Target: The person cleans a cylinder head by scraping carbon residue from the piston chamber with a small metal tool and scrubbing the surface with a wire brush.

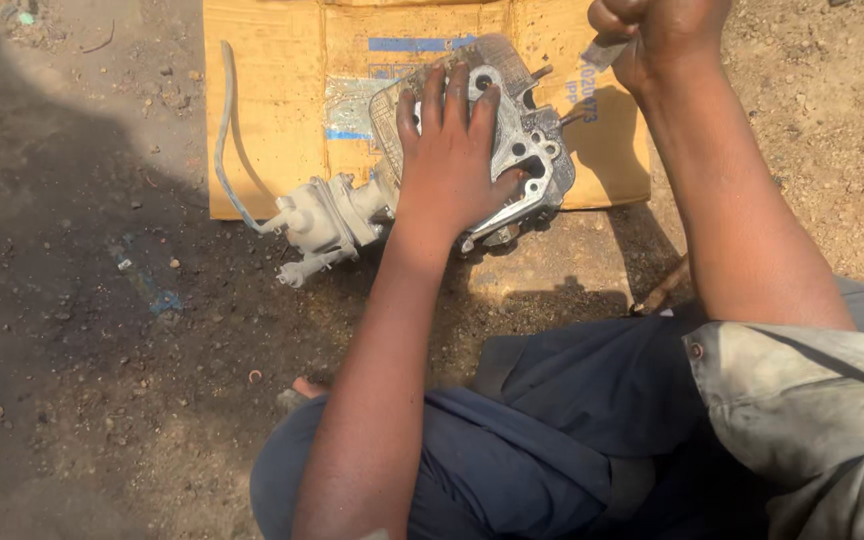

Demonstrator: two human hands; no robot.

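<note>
Your left hand presses released fingers flat on the engine part; your right hand, beyond them, is clenched on a metal tool.

A single camera on the person's head looks steeply down and forward, close over their lap and arms, onto the flattened cardboard on the dirt ground.

Harsh sun, hard shadows left & by legs; sharp, no blur.
</note>
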